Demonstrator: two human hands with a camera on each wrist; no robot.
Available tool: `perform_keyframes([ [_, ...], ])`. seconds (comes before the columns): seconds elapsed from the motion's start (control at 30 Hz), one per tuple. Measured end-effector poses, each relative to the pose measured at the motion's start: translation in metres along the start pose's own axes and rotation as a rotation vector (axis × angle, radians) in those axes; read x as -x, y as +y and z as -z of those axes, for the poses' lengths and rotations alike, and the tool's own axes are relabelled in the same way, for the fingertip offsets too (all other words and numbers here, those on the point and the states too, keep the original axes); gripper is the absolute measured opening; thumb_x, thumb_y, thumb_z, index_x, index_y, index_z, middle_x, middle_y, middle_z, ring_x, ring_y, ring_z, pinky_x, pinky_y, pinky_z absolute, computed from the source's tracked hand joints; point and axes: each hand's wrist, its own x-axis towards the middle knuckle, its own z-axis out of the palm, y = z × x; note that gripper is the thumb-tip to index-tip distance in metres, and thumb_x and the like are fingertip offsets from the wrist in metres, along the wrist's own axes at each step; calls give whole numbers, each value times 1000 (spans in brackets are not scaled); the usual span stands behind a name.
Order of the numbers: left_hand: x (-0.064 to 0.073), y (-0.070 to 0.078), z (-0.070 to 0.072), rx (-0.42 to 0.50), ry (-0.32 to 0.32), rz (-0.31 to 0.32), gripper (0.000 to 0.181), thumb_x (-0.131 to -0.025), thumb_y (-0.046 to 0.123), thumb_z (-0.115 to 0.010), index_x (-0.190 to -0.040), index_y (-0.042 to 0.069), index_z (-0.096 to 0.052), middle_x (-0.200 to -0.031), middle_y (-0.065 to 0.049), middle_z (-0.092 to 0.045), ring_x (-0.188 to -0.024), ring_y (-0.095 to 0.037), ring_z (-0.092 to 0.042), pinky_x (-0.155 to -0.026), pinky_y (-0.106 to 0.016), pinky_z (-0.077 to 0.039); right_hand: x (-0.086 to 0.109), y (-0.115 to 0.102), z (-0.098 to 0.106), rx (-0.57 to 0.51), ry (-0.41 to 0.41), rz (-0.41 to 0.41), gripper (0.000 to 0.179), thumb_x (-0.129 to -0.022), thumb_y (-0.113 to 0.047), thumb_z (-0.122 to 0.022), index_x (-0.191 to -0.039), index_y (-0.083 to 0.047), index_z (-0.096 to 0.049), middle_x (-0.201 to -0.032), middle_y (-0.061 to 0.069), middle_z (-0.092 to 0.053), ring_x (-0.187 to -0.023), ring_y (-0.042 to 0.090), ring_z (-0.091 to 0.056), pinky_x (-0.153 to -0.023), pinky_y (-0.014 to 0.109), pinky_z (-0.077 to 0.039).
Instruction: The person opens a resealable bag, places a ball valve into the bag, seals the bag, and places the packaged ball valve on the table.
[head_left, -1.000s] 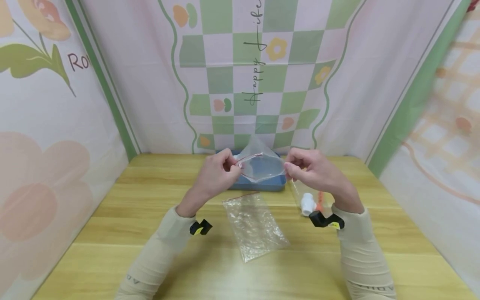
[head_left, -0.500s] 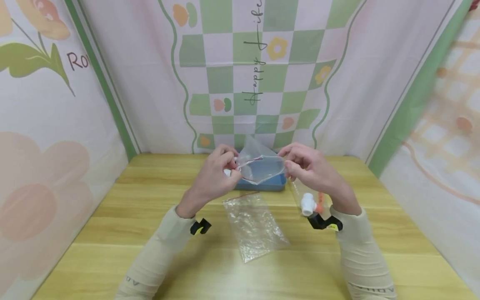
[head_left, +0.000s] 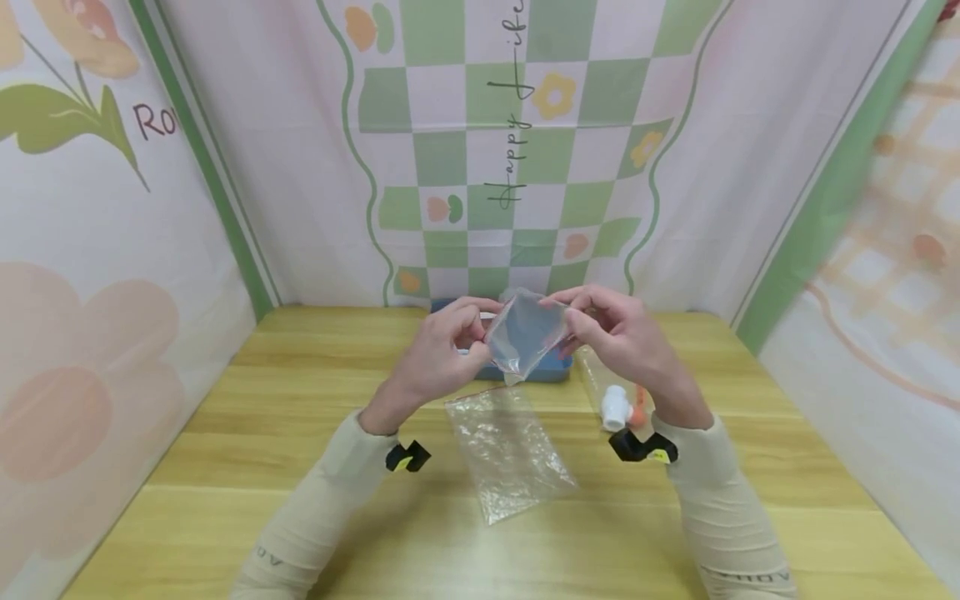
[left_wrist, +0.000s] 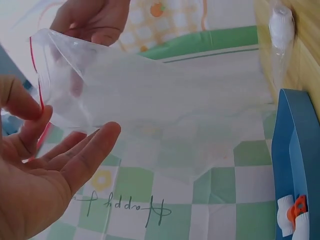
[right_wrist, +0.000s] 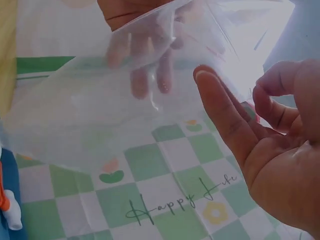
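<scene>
The clear bag [head_left: 527, 332] is held up off the table [head_left: 225, 450], near the blue tray [head_left: 553, 371]. The left hand [head_left: 438, 348] pinches its red-lined mouth, other fingers outstretched; the right hand [head_left: 626, 337] seems to pinch the opposite edge — glare blurs that contact. It should handle light, limp, slippery — best gripped at the mouth's corners.

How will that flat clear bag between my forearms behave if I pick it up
The flat bag is probably floppy, given its wrinkles; likely light, since it lies thin and flat; perhaps slippery, as its plastic shines.
</scene>
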Motion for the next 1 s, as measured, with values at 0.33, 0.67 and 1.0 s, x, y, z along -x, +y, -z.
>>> perform_keyframes([
  [0.33,-5,6,-5,-6,135,77,11,-79,0,-50,-72,8,-48,-121,-9,-65,-69,-15,-61,-61,-23,-47,3,4,-21,142,-119,48,75,-81,3,-76,-140,2,-30,-150,13,-37,-136,22,-44,-104,32,-47],
  [0.67,-5,10,-7,-15,120,79,8,-80,1,-50,-74,7,-50,-125,-13,-64,-56,-12,-53,-55,-22,-43,2,20,-44,604,-83,204,140,-56,-30,-96,-154,1,-2,-160,26,-11,-147,40,-15,-115,60,-24],
  [1.0,-3,12,-5,-150,-28,59,12,-78,8,-47,-68,12,-49,-122,-6,-63,-82,-14,-60,-60,-24,-44,2,28,-37,593,-84,229,134,-58,-26,-92,-155,3,-4,-162,23,-13,-146,40,-20,-117,56,-24],
])
